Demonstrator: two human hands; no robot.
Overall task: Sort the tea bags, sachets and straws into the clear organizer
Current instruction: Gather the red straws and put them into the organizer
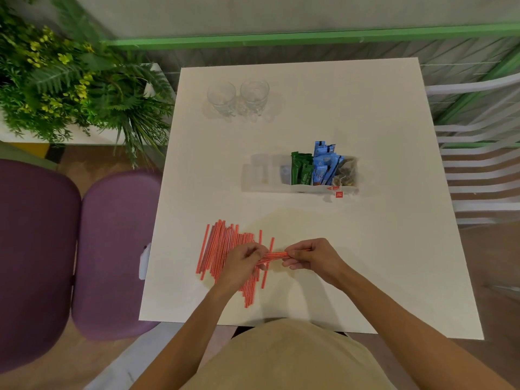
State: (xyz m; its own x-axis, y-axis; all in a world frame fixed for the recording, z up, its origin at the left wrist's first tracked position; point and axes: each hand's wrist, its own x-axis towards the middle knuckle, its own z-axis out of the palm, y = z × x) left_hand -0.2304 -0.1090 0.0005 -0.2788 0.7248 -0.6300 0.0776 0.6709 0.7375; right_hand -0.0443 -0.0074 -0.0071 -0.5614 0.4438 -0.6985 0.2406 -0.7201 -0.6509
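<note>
A loose pile of red straws (218, 249) lies on the white table (365, 249) near its front edge. My left hand (243, 261) and my right hand (312, 254) each pinch an end of a small bundle of straws (274, 256) held crosswise just above the pile. Further back stands the clear organizer (260, 175). Its right compartments hold green sachets (301, 168), blue sachets (323, 161) and tea bags (344, 173), with red tags (338, 194) hanging over the front. Its left compartments look empty.
Two clear glass mugs (239, 98) stand at the back of the table. Purple chairs (112, 249) are at the left, a green plant (70, 85) at the back left, and white slatted chairs (478, 164) at the right.
</note>
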